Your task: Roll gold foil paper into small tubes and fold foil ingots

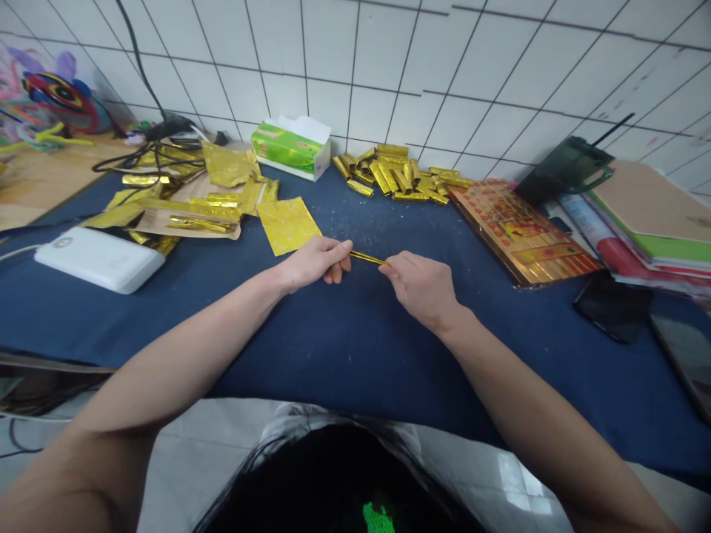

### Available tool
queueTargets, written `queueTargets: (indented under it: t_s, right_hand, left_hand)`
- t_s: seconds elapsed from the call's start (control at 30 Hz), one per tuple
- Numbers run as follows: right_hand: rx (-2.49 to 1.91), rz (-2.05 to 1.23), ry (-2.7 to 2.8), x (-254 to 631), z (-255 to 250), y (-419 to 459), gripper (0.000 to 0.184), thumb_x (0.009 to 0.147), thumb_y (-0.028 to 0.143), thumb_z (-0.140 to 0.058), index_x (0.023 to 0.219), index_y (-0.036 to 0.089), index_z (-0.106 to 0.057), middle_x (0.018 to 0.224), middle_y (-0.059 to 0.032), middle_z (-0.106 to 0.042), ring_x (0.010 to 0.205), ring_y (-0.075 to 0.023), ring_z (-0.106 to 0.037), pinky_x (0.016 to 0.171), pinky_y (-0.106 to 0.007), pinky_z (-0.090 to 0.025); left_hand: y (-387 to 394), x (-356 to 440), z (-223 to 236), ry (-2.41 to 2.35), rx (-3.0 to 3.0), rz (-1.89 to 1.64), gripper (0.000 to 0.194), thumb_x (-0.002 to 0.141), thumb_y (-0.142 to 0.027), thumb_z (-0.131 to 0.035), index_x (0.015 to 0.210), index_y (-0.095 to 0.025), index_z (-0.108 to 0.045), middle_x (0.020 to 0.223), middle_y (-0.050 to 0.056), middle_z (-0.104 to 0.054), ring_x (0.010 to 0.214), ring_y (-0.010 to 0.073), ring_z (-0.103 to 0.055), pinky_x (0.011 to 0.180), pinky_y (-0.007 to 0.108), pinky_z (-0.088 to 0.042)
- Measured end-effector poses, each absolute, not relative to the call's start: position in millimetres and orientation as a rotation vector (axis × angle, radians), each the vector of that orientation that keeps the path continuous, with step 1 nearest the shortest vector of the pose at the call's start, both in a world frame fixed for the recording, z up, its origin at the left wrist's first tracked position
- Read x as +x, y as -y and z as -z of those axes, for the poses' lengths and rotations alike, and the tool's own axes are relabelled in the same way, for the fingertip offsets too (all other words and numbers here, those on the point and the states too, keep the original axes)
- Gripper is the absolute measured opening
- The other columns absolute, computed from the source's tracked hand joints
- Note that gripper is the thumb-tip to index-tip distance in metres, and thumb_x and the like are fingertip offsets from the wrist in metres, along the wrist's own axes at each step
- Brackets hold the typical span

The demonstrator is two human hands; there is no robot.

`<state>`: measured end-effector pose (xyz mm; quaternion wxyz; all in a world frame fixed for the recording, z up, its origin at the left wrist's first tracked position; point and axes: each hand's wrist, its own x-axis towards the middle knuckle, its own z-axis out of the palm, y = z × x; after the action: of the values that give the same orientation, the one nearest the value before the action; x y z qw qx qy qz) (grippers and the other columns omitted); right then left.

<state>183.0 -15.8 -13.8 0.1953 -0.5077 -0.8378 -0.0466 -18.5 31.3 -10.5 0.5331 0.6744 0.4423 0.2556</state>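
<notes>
A narrow strip of folded gold foil paper stretches between my hands above the blue-covered table. My left hand pinches its left end between thumb and fingers. Its right end is gripped by my right hand, whose fingertips partly hide it. Just behind my left hand lies a flat yellow-gold paper sheet. Farther back, against the tiled wall, several rolled gold paper tubes are heaped together.
To the left are crumpled gold sheets, a white power bank and black cables. A green tissue pack stands by the wall. On the right lie a stack of gold-red printed paper, a dark pitcher, books and a phone.
</notes>
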Motion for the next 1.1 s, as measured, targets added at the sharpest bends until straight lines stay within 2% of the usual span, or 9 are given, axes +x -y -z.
queueTargets:
  t_s: [0.1, 0.2, 0.3, 0.4, 0.47, 0.53, 0.7, 0.87, 1.1]
  right_hand:
    - [-1.397, 0.125, 2.377, 181.8, 14.8, 16.7, 0.039, 0.093, 0.036, -0.029, 0.080, 0.016, -0.060, 0.076, -0.0077, -0.062, 0.068, -0.0161, -0.053, 0.059, -0.028, -0.031]
    - [-1.383, -0.011, 2.352, 179.8, 14.4, 17.6, 0.036, 0.089, 0.044, -0.036, 0.082, 0.017, -0.059, 0.080, -0.0069, -0.063, 0.070, -0.0162, -0.054, 0.059, -0.027, -0.032]
    - [-1.418, -0.379, 2.247, 177.0, 12.8, 18.2, 0.037, 0.085, 0.051, -0.040, 0.078, 0.018, -0.057, 0.072, -0.0024, -0.061, 0.062, -0.0134, -0.052, 0.056, -0.025, -0.032]
    - [-1.410, -0.816, 2.125, 174.4, 12.1, 18.0, 0.044, 0.088, 0.050, -0.032, 0.068, 0.018, -0.053, 0.057, 0.0012, -0.053, 0.052, -0.0102, -0.046, 0.054, -0.024, -0.032]
    - [-1.368, -0.997, 2.069, 173.4, 12.6, 17.5, 0.044, 0.089, 0.049, -0.030, 0.067, 0.018, -0.053, 0.051, 0.0029, -0.048, 0.047, -0.0094, -0.043, 0.052, -0.023, -0.032]
    - [-1.354, -1.010, 2.052, 172.9, 13.3, 17.0, 0.040, 0.088, 0.047, -0.033, 0.070, 0.018, -0.053, 0.048, 0.0044, -0.044, 0.044, -0.0089, -0.039, 0.050, -0.023, -0.031]
    - [-1.406, -0.740, 2.124, 171.6, 13.3, 18.4, 0.035, 0.088, 0.040, -0.038, 0.066, 0.018, -0.054, 0.051, 0.0039, -0.043, 0.048, -0.0088, -0.038, 0.052, -0.024, -0.028]
    - [-1.399, -0.897, 2.096, 170.4, 13.2, 20.3, 0.038, 0.086, 0.045, -0.038, 0.063, 0.018, -0.050, 0.050, 0.0044, -0.043, 0.048, -0.0087, -0.038, 0.049, -0.023, -0.028]
    - [-1.275, -1.023, 2.120, 169.8, 11.5, 21.0, 0.033, 0.086, 0.039, -0.040, 0.063, 0.017, -0.051, 0.047, 0.0054, -0.043, 0.045, -0.0074, -0.038, 0.049, -0.022, -0.030]
  left_hand:
    - [-31.2, -17.2, 10.4, -1.074, 1.515, -0.606, 0.031, 0.087, -0.029, -0.044, 0.062, -0.013, -0.052, 0.045, -0.001, -0.051, 0.040, 0.0059, -0.046, 0.045, 0.019, -0.036]
    - [-30.4, -16.0, 10.4, -1.078, 1.484, -0.652, 0.023, 0.085, -0.021, -0.044, 0.064, -0.014, -0.051, 0.048, -0.002, -0.051, 0.042, 0.0055, -0.045, 0.047, 0.019, -0.037]
    - [-27.9, -14.9, 10.8, -1.040, 1.640, -0.670, 0.020, 0.084, -0.018, -0.043, 0.065, -0.015, -0.048, 0.049, -0.004, -0.048, 0.044, 0.0053, -0.043, 0.049, 0.019, -0.035]
    - [-22.2, -12.6, 10.6, -1.046, 1.860, -0.641, 0.020, 0.085, -0.019, -0.041, 0.065, -0.016, -0.046, 0.052, -0.004, -0.049, 0.047, 0.0060, -0.042, 0.050, 0.019, -0.033]
    - [-17.8, -10.8, 10.2, -1.051, 1.943, -0.631, 0.020, 0.085, -0.020, -0.039, 0.067, -0.016, -0.046, 0.055, -0.003, -0.050, 0.050, 0.0066, -0.043, 0.051, 0.019, -0.033]
    - [-14.6, -9.4, 9.5, -1.038, 1.966, -0.630, 0.021, 0.086, -0.023, -0.038, 0.069, -0.016, -0.046, 0.056, -0.003, -0.051, 0.051, 0.0070, -0.043, 0.052, 0.020, -0.034]
    - [-13.8, -8.9, 8.1, -1.047, 2.005, -0.601, 0.024, 0.086, -0.030, -0.039, 0.067, -0.016, -0.047, 0.054, -0.003, -0.050, 0.048, 0.0072, -0.040, 0.050, 0.020, -0.032]
    - [-9.6, -5.5, 9.3, -1.048, 2.043, -0.632, 0.022, 0.085, -0.026, -0.040, 0.066, -0.016, -0.047, 0.053, -0.005, -0.047, 0.048, 0.0066, -0.039, 0.050, 0.019, -0.031]
    - [0.8, 0.9, 8.6, -0.951, 2.053, -0.650, 0.021, 0.085, -0.023, -0.040, 0.068, -0.015, -0.050, 0.055, -0.005, -0.048, 0.051, 0.0063, -0.043, 0.052, 0.018, -0.034]
